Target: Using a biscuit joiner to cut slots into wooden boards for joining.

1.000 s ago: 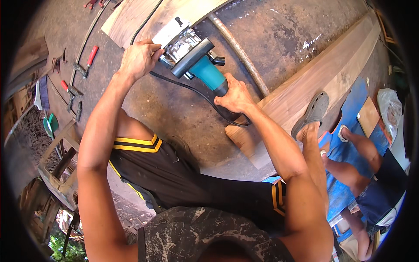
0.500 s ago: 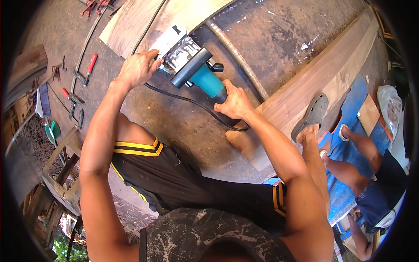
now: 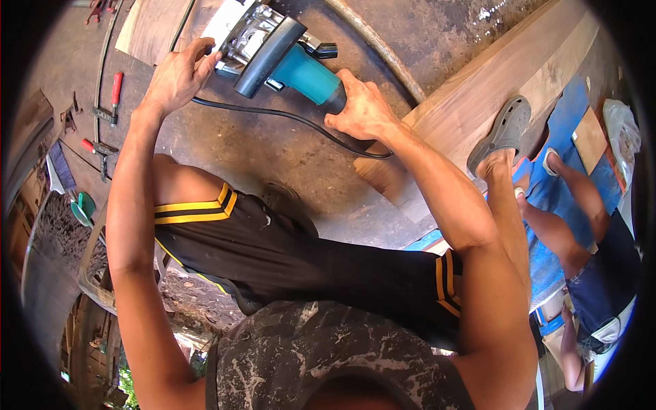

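Router [image 3: 301, 72] hangs tilted near the upper-left board [image 3: 147, 31], right hand [image 3: 362, 109] wrapped around its end, left hand [image 3: 178, 78] pinching its base edge; grip unchanged since a second ago, suggesting steadying continues.

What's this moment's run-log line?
Left hand: touching metal base | Right hand: gripping dark end of teal power tool | Nearby: black cord, wooden boards

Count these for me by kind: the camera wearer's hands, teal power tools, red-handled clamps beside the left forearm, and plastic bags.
Left hand and right hand: 2
Teal power tool: 1
Upper red-handled clamp and lower red-handled clamp: 2
Plastic bag: 1
Total: 6
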`<state>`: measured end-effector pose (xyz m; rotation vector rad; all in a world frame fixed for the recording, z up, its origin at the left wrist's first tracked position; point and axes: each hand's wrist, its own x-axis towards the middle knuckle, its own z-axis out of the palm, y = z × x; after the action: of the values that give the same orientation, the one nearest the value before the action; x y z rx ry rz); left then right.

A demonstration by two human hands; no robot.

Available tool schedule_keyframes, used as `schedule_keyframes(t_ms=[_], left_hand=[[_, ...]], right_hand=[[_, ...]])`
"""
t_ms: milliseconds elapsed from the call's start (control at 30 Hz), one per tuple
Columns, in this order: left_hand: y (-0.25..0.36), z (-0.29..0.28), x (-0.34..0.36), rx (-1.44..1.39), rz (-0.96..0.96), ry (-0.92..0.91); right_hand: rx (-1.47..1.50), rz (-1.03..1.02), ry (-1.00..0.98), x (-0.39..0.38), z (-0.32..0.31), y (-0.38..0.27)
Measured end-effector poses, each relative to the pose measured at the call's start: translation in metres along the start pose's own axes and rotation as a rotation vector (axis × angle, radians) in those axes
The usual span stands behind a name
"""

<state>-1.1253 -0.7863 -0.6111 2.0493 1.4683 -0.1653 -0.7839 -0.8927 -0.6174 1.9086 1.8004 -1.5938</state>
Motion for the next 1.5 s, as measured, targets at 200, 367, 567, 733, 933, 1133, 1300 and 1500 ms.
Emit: schedule_keyframes(t_ms=[200,367,567,733,933,1133,1300,1500], left_hand=[[-0.001,0.004,-0.001,0.003,0.021,0.022],[0.009,-0.002,-0.002,-0.045,-0.014,-0.021],[0.002,-0.003,-0.001,-0.056,0.007,-0.018],[-0.009,0.006,-0.004,-0.033,0.015,0.052],[0.017,-0.005,0.007,-0.035,-0.019,0.058],[-0.001,0.008,-0.025,0.051,0.095,0.415],[0.074,-0.057,-0.045,-0.062,0.049,0.521],[0.170,-0.203,-0.093,-0.176,0.243,0.434]], right_hand=[[0.017,0.074,-0.013,0.001,0.000,-0.006],[0.001,0.036,0.036,0.007,0.007,-0.006],[-0.003,0.048,0.040,0.014,0.004,-0.017],[0.000,0.045,0.020,0.010,0.007,-0.016],[0.014,0.061,0.044,-0.007,-0.012,-0.003],[-0.061,-0.091,0.032,-0.013,-0.010,-0.022],[-0.064,-0.033,-0.031,-0.056,-0.086,-0.043],[-0.151,0.009,-0.024,-0.146,-0.219,-0.096]])
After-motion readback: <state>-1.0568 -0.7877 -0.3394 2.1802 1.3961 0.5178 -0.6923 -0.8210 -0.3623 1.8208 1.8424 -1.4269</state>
